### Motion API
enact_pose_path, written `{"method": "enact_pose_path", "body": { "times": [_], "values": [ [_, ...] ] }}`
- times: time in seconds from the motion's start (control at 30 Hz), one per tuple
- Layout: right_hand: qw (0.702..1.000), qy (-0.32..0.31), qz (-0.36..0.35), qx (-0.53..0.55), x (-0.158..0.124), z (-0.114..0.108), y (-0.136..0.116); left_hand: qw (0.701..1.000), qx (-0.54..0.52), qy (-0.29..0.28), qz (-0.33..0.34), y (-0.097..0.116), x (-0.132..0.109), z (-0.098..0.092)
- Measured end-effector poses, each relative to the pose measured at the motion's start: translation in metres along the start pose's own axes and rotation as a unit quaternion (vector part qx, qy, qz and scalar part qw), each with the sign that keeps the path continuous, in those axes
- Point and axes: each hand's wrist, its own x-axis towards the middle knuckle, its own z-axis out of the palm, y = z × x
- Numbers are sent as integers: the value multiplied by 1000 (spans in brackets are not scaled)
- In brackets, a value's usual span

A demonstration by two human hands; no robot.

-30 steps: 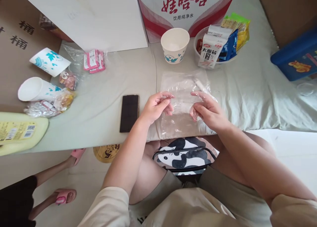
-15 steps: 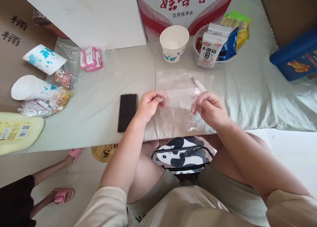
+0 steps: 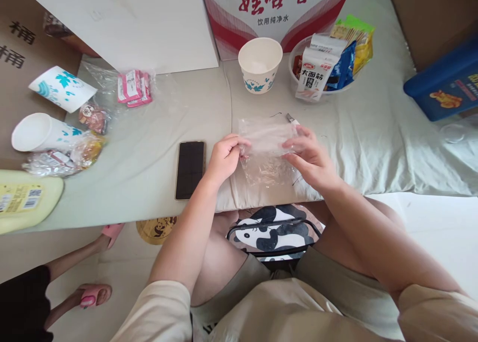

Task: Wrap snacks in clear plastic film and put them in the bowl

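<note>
A clear plastic bag lies in front of me on the cloth-covered surface, its upper part doubled over. My left hand pinches the bag's left edge between thumb and fingers. At the right edge, my right hand has the film between its thumb and longer, straighter fingers. Just beyond the right fingertips, a small white tool with a metal tip shows, partly hidden by that hand. A dark-screened phone rests left of my left wrist.
Beyond the bag stand a paper cup and a clear bowl of snack packets. Left are two tipped paper cups, pink packets and a yellow bottle. A blue container is right. Another person's pink slippers show below.
The bag's near part has been folded up and away from me, so it covers less surface. My right hand's fingers have straightened, and more of the tool is covered. The view shifts slightly.
</note>
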Motion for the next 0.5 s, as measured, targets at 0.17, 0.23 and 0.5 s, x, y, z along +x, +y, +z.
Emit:
{"method": "enact_pose_path", "body": {
  "times": [0.17,0.23,0.5],
  "values": [
    [999,38,-12,-6,1,1,8,998,-52,25,-40,3,0,-1],
    [999,35,-27,-18,1,1,12,992,-104,20,-66,4,0,-1],
    [998,45,-52,-5,5,-7,21,977,-187,1,-98,7,0,-1]
  ]
}}
